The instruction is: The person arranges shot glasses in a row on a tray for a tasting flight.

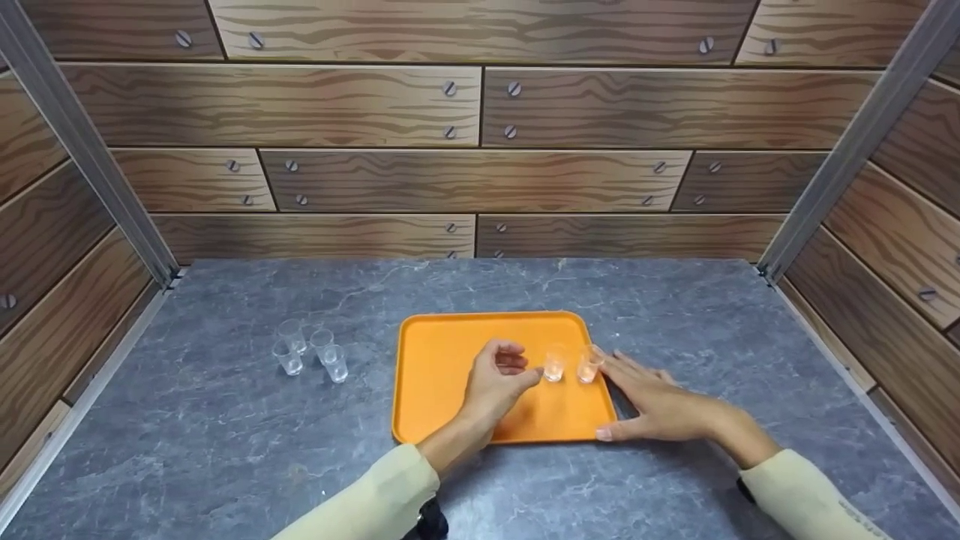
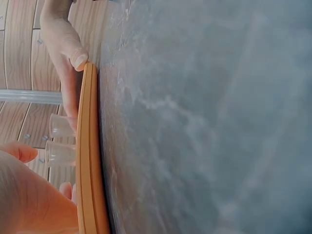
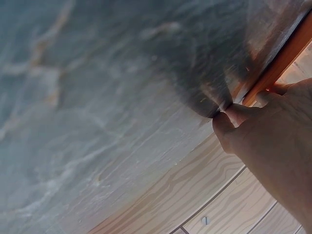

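Observation:
An orange tray (image 1: 480, 420) lies flat on the grey marbled table. Two small clear shot glasses stand upright at its right side, a left one (image 1: 553, 364) and a right one (image 1: 589, 365) near the rim. Above the tray, my left hand (image 1: 495, 386) has its thumb and fingers apart with nothing between them, the thumb tip close beside the left glass. My right hand (image 1: 660, 405) lies along the tray's right edge. Its thumb touches the near right corner, and its fingers extend beside the rim; in the right wrist view, fingertips (image 3: 224, 129) rest on the table.
Several more clear shot glasses (image 1: 311, 351) stand close together on the table, left of the tray. Wood-plank-patterned walls (image 1: 480, 180) enclose the back and sides, with metal posts (image 1: 847, 142) at the back corners.

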Demonstrator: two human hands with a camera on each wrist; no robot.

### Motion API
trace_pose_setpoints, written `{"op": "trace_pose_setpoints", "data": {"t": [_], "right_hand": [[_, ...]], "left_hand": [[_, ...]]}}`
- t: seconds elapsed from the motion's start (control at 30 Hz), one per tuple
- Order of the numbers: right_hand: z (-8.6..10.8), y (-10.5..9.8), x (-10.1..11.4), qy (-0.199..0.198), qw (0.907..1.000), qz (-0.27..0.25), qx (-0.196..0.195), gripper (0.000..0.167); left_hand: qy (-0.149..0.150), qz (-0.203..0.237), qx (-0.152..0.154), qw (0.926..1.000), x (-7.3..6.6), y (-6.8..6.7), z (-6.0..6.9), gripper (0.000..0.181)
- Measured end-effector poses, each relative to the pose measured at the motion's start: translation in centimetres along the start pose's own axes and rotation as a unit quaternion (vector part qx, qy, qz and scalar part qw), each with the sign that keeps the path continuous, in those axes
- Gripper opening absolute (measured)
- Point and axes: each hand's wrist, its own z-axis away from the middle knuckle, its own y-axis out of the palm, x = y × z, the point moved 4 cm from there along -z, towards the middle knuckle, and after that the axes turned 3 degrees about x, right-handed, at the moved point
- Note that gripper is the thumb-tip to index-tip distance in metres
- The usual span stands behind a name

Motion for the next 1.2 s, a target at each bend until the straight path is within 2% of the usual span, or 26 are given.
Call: {"op": "trace_pose_setpoints", "data": {"t": [0.27, 0.53, 0.83, 1.03, 1.2], "right_hand": [[0.1, 0.1, -0.1, -0.002, 1.0, 0.001, -0.003, 0.111], [0.0, 0.2, -0.1, -0.006, 1.0, 0.003, -0.004, 0.113], [0.0, 0.2, -0.2, -0.005, 1.0, -0.004, -0.004, 0.112], [-0.1, 0.3, -0.2, -0.001, 1.0, -0.006, -0.001, 0.113], [0.0, 0.2, -0.2, 0.002, 1.0, -0.004, -0.002, 0.114]], "left_hand": [[0.008, 0.021, -0.009, 0.9997, 0.1, -1.1, 0.4, 0.04], [0.019, 0.013, -0.019, 0.9996, -0.2, -2.5, 0.7, 0.037], [0.028, 0.027, -0.04, 0.9984, -0.6, -4.2, 0.8, 0.033], [0.024, 0.042, -0.049, 0.9977, -0.9, -5.2, 1.1, 0.033], [0.025, 0.037, -0.059, 0.9972, -0.9, -6.3, 1.5, 0.035]]}}
